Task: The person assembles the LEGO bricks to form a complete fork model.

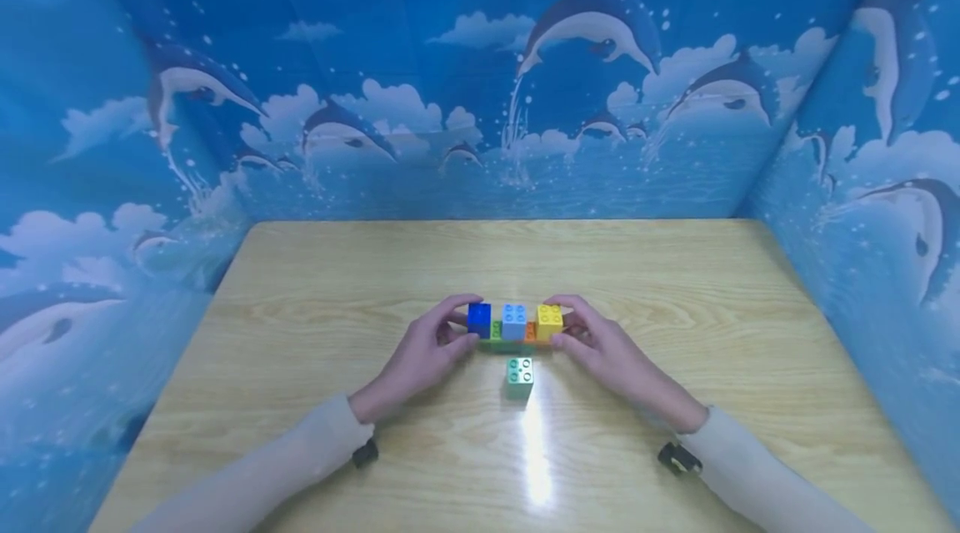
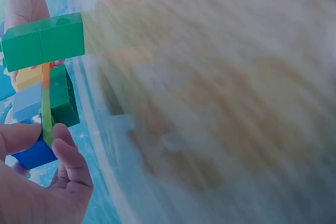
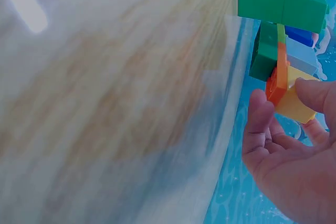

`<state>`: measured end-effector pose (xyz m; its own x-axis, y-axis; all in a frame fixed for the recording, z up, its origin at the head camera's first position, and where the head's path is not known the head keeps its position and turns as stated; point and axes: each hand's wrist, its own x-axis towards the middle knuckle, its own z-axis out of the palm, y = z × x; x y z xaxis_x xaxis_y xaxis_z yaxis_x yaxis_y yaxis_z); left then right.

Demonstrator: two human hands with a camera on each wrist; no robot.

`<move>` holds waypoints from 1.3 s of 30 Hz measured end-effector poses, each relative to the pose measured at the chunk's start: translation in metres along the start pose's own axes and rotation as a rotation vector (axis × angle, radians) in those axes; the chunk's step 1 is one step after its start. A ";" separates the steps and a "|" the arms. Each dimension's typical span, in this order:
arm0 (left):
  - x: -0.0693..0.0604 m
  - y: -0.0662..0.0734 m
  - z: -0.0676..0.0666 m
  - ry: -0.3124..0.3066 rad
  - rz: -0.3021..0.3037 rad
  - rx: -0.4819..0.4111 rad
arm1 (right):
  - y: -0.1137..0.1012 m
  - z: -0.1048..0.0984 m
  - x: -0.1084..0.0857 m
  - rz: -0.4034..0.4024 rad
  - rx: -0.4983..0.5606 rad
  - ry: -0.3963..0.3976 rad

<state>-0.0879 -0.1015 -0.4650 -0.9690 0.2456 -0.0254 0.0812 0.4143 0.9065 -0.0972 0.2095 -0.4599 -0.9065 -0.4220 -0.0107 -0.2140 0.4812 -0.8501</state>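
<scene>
A toy-brick assembly is held between both hands near the middle of the table. My left hand point(image 1: 423, 349) grips its left end at the dark blue brick point(image 1: 480, 321), thumb on the near side. My right hand point(image 1: 611, 354) pinches the other end at the yellow brick point(image 1: 550, 323). Between them sits a light blue brick point(image 1: 513, 323). All three are on a lime green plate point(image 1: 497, 330) and an orange plate point(image 1: 530, 331). Below these, a dark green brick point(image 2: 64, 95) shows in the left wrist view. Whether it touches the table I cannot tell.
In front of the assembly, apart from it, two stacked green bricks point(image 1: 520, 379) stand on the wooden table point(image 1: 337, 274). Blue curtains point(image 1: 420, 32) printed with dolphins enclose the back and both sides. A dark device point(image 1: 679, 459) sits at the right cuff.
</scene>
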 end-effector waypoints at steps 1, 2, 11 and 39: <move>0.000 0.001 -0.001 0.002 0.007 -0.004 | 0.000 -0.001 0.000 -0.008 0.001 0.001; -0.001 0.001 -0.001 0.003 0.010 -0.010 | -0.001 -0.001 0.000 -0.016 0.003 0.005; -0.008 0.012 -0.007 -0.006 0.071 -0.052 | -0.012 -0.009 -0.006 -0.070 -0.033 0.061; -0.039 0.039 -0.011 0.006 0.131 -0.092 | -0.039 -0.019 -0.033 -0.120 -0.071 0.057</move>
<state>-0.0493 -0.1045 -0.4244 -0.9529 0.2872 0.0972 0.1851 0.2969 0.9368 -0.0660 0.2193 -0.4165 -0.8914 -0.4369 0.1204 -0.3458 0.4840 -0.8038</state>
